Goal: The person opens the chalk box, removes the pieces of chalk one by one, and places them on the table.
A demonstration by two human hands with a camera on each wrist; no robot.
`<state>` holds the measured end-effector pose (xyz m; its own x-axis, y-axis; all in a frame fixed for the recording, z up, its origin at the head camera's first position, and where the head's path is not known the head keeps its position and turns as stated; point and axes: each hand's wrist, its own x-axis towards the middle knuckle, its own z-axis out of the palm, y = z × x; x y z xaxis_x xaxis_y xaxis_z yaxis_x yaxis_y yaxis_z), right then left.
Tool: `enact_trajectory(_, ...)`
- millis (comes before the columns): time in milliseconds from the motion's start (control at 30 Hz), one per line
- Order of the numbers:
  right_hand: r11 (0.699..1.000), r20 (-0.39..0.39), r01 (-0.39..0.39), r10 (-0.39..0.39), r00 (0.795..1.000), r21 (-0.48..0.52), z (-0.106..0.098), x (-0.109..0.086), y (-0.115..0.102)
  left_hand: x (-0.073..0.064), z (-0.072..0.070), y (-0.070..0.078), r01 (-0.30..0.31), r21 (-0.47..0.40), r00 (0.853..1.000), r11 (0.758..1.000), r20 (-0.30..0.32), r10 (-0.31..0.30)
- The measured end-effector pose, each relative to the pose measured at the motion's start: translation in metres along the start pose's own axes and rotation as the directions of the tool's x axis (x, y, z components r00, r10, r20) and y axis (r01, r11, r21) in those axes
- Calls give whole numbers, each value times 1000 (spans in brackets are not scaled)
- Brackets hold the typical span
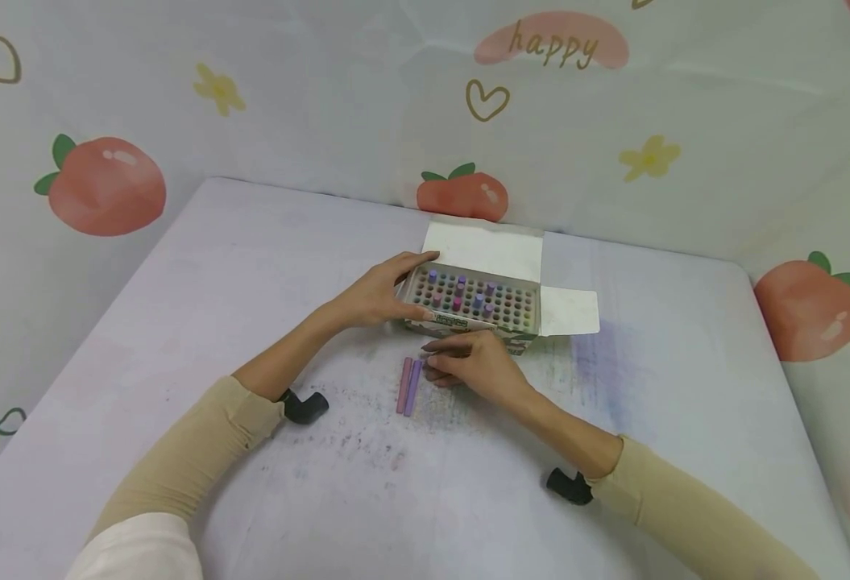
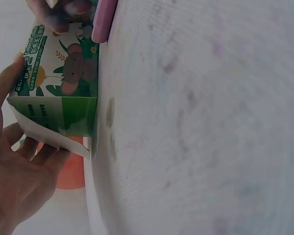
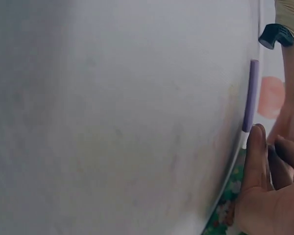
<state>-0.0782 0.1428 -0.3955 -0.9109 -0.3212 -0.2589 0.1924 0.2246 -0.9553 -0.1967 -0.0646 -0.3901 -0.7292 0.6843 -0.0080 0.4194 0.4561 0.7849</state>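
An open cardboard chalk box (image 1: 468,325) holds a grid of round holes, with several purple, blue and pink chalk sticks poking up from it. My left hand (image 1: 377,294) grips the box's left end, thumb along the front edge and fingers toward the back. In the left wrist view the fingers lie behind a white side flap (image 2: 49,134). On the table before the box, a pink chalk stick (image 1: 404,387) and a purple chalk stick (image 1: 413,388) lie side by side. My right hand (image 1: 478,366) has its fingertips by the purple stick's far end; no chalk shows between them.
The box's white lid (image 1: 483,248) stands folded back, and another side flap (image 1: 570,311) sticks out right. Coloured chalk smudges mark the white table (image 1: 366,483). Behind it hangs a peach-print cloth (image 1: 323,105). Black wrist mounts (image 1: 304,408) sit on both wrists.
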Motion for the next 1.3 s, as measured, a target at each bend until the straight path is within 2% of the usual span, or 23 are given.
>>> enact_trajectory(200,977,-20,130,-135,991,-167,-9,-3,-7,0,-1,2,3,3,1000,1000,2,-3)
enact_trajectory(367,963,5,237,-239,971,-128,-18,-4,-15,1,-3,2,5,-6,1000,1000,2,-5)
enact_trajectory(567,940,-45,316,-324,945,-130,-28,-7,-24,1,-3,2,4,-13,1000,1000,7,-4)
enact_trajectory(933,910,-139,340,-379,915,-238,-46,-7,-35,-3,-1,2,10,-24,1000,1000,8,-9)
enact_trajectory(1300,924,-213,301,-351,912,-234,-68,-8,-36,-2,-1,3,14,-14,1000,1000,5,-14)
